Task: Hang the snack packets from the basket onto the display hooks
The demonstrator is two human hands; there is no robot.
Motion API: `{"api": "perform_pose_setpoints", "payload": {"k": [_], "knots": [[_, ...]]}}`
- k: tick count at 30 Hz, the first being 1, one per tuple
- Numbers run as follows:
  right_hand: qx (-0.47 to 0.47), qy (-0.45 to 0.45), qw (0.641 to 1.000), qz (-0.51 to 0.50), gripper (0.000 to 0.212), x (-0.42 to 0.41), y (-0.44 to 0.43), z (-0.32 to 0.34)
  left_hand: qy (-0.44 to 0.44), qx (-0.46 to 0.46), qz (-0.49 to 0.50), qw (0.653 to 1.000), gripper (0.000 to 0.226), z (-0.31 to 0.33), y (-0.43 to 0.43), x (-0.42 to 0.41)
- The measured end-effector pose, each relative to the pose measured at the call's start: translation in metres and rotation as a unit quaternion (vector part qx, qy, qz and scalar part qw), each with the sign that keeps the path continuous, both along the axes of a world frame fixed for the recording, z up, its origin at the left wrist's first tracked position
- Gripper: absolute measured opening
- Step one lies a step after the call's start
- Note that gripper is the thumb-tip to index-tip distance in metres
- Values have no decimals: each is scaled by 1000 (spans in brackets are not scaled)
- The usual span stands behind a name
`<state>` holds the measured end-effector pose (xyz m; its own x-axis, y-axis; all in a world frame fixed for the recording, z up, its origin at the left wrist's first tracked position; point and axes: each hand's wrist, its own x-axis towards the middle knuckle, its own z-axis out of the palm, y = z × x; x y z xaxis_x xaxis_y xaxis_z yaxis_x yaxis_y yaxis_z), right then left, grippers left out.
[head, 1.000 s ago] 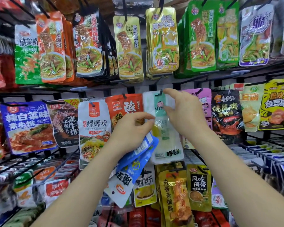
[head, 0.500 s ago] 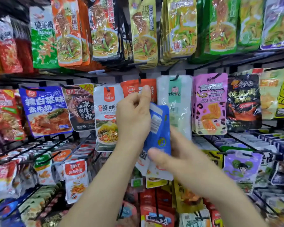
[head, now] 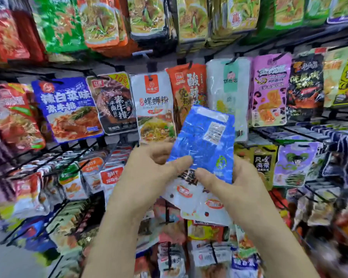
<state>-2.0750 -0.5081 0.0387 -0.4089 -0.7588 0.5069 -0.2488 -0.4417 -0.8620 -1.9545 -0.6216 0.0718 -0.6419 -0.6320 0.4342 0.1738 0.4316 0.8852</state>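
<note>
**Asker:** Where were the snack packets?

**Describer:** A small bunch of blue snack packets was held between both hands, in front of a crowded display rack. The left hand pinched the bunch's left edge with its thumb on top. The right hand curled round the lower right edge, its thumb lying across the front. Both hands were gripping the bunch.

**Asker:** Which way up were they?

**Describer:** Upside down. A blue back with a white printed label rose above the grip, and the white ends, with their hang holes, pointed down below the thumbs. Motion blur made the count unsure, but it looked like two or three packets.

**Asker:** What surrounded the grip?

**Describer:** Above the grip hung a white packet with a green label. Just left of it was an orange packet on a black hook, and to its right a pink packet. Below the grip, more packets hung on lower hooks, all blurred.
</note>
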Motion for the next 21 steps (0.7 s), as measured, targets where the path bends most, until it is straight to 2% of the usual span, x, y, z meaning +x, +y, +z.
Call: {"api": "perform_pose_setpoints", "payload": {"k": [2, 3, 5, 6, 7, 9, 10, 12, 14, 16, 18, 20, 21], "knots": [[20, 11, 1000, -22, 27, 11, 3, -6, 39, -10, 64, 997, 13, -19, 6, 13], [25, 1, 999, -28, 33, 14, 5, -11, 69, -17, 91, 993, 14, -26, 11, 17], [29, -47, 998, -29, 59, 21, 12, -15, 141, -29, 98, 985, 25, -33, 17, 31], [27, -58, 997, -46, 70, 23, 17, -18, 173, -55, 62, 981, 25, -32, 18, 39], [21, -54, 996, -73, 70, 24, 23, -21, 170, -114, 1, 979, 19, -31, 19, 47], [18, -46, 992, -116, 38, 29, 34, -21, 59, -217, -98, 969, 12, -25, 29, 56], [25, -72, 991, -111, 24, 33, 39, -20, 43, -237, -96, 966, 13, -31, 32, 58], [42, -178, 982, -48, 26, 38, 52, -24, 86, -203, -47, 974, 14, -46, 45, 60], [73, -233, 969, 44, 32, 42, 73, -29, 99, -129, -27, 986, 15, -56, 65, 64], [90, -184, 976, 69, 31, 48, 98, -36, 103, -77, -84, 988, 34, -63, 88, 63], [75, -146, 986, 20, 20, 51, 119, -46, 59, -21, -124, 990, 38, -69, 112, 67], [56, -134, 989, -36, 8, 56, 139, -56, -6, -5, -89, 996, 41, -78, 133, 73], [53, -118, 990, -56, 13, 59, 148, -62, -32, 0, -66, 997, 42, -82, 142, 76]]}}
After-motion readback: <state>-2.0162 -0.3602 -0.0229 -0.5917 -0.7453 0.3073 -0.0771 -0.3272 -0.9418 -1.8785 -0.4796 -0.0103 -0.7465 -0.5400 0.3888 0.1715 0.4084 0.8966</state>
